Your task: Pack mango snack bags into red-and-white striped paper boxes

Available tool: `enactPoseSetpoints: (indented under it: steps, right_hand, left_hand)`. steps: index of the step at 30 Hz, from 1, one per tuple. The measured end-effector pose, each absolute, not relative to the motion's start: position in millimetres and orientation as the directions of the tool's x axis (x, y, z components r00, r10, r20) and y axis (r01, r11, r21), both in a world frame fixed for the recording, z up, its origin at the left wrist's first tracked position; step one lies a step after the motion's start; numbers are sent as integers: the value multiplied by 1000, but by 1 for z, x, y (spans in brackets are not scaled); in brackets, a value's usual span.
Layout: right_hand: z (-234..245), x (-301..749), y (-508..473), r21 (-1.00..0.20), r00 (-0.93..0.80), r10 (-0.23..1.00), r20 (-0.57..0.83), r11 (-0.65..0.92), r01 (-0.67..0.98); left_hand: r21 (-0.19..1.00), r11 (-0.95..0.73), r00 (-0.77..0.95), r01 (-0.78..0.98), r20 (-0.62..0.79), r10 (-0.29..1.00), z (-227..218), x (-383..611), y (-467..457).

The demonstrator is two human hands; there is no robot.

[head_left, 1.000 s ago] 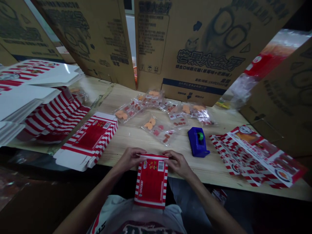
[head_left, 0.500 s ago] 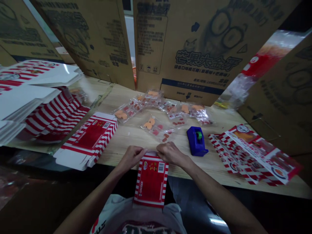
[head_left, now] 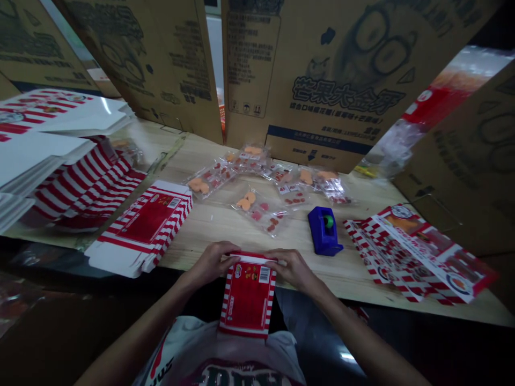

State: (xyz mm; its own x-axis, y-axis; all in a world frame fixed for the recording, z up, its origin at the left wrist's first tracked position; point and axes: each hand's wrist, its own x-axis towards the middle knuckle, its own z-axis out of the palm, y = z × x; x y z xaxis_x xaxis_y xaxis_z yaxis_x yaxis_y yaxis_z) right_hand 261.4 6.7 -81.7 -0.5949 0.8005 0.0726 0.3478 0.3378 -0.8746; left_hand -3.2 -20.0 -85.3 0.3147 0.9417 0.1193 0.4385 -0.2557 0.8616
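Observation:
A red and white striped box [head_left: 248, 299] stands between my body and the table's front edge, its printed red panel facing up toward me. My left hand [head_left: 216, 261] pinches the upper left corner by the flap. At the upper right corner, my right hand [head_left: 293, 268] grips the same end with thumb and fingers. A red flap edge shows between the two hands. Past the box lie clear bags of candy [head_left: 259, 210] with orange and red pieces. A blue tape dispenser [head_left: 325, 231] stands right of them.
Flat striped cartons [head_left: 140, 225] lie in a stack at left, beside a taller pile of white and striped cartons [head_left: 52, 145]. Printed striped sleeves [head_left: 418, 252] are fanned at right. Large cardboard boxes [head_left: 322, 80] wall off the back of the wooden table [head_left: 209, 228].
My right fist has opened out into a thumb-and-finger grip at the box's right corner. The flap at the box's top now shows a red edge between my hands.

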Motion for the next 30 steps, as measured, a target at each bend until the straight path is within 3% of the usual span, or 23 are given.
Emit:
enactPoseSetpoints:
  steps: [3,8,11,16,22,25,27,30]
  right_hand:
    - [-84,260,4,-853,-519,851,80,328,407]
    - [-87,258,15,-933,-437,898,-48,115,340]
    - [-89,257,17,-943,-428,902,-61,89,322]
    - [-92,261,4,-936,-393,919,38,170,307]
    - [-113,259,-23,-931,-317,910,266,327,160]
    - [-121,250,-32,-939,-250,934,257,302,166]
    - [-120,246,-36,-947,-248,945,213,262,186]
    - [-115,252,-37,-930,-219,952,214,267,252]
  left_hand:
    - [820,-309,302,481,176,937,-85,-3,-21]
    - [822,-270,322,502,112,940,-75,3,-10]
    - [833,-259,304,489,116,946,-73,6,-5]
    - [828,-341,348,445,191,918,-82,4,-15]
    - [608,-554,344,569,435,832,-107,3,-32]
    - [551,-563,290,616,506,812,-116,8,-38]
    - [587,-535,242,608,504,829,-117,12,-41]
    - [771,-416,109,482,418,902,-113,16,-43]
